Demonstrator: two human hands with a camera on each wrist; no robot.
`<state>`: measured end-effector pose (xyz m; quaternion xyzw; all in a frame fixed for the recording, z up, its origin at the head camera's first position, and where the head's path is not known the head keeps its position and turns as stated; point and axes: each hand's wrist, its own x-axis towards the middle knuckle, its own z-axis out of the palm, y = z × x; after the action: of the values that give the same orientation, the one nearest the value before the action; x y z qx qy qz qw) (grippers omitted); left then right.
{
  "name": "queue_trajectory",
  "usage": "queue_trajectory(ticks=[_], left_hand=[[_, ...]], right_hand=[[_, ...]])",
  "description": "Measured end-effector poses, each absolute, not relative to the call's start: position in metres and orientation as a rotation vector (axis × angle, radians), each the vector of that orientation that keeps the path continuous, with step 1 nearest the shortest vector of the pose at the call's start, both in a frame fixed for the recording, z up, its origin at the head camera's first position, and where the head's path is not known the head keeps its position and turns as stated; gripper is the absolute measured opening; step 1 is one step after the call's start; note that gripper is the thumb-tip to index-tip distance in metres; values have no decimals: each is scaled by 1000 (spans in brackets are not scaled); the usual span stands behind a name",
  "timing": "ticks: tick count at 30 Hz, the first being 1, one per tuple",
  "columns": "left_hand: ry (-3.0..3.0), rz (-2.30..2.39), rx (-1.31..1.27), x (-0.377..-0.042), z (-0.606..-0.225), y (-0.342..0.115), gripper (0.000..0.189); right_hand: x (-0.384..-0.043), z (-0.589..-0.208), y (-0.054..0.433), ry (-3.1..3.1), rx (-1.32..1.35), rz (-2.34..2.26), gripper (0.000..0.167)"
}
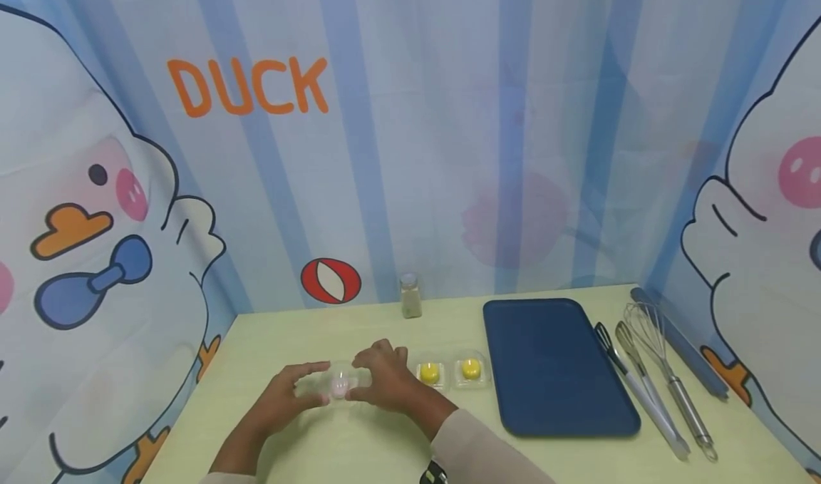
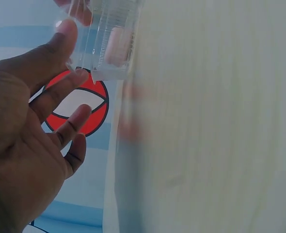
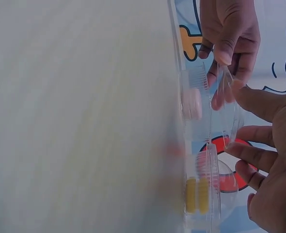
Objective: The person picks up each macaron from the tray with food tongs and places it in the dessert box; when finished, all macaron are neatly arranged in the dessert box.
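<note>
A pink macaron [image 3: 192, 103] sits in a clear plastic box base [image 3: 197, 132] on the table. Just above that base, a clear lid [image 3: 228, 104] stands slightly apart from it. My left hand [image 1: 280, 400] pinches the lid's left edge between thumb and fingers. On the other edge, my right hand [image 1: 388, 380] grips the same lid by thumb and fingertips. To the right, two yellow macarons, one nearer [image 1: 430, 373] and one farther right [image 1: 471, 368], sit in clear boxes. The nearer one has a domed lid on it in the right wrist view.
A dark blue tray [image 1: 558, 370] lies right of the boxes. Beyond it are a small whisk [image 1: 616, 359], tongs [image 1: 648, 384], a larger whisk [image 1: 673, 380] and a grey-blue rod [image 1: 680, 345]. A small jar [image 1: 410, 297] stands at the back by the printed curtain [image 1: 423, 149].
</note>
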<state>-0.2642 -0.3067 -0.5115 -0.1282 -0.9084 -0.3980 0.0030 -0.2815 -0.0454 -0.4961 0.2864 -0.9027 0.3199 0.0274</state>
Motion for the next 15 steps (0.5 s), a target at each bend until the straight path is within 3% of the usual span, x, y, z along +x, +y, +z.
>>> queue_trajectory(ticks=[15], left_hand=[[-2860,-1180,-342,-259,-519,-309,60]], right_hand=[[-278,-502,-55,-2843,827,903,57]])
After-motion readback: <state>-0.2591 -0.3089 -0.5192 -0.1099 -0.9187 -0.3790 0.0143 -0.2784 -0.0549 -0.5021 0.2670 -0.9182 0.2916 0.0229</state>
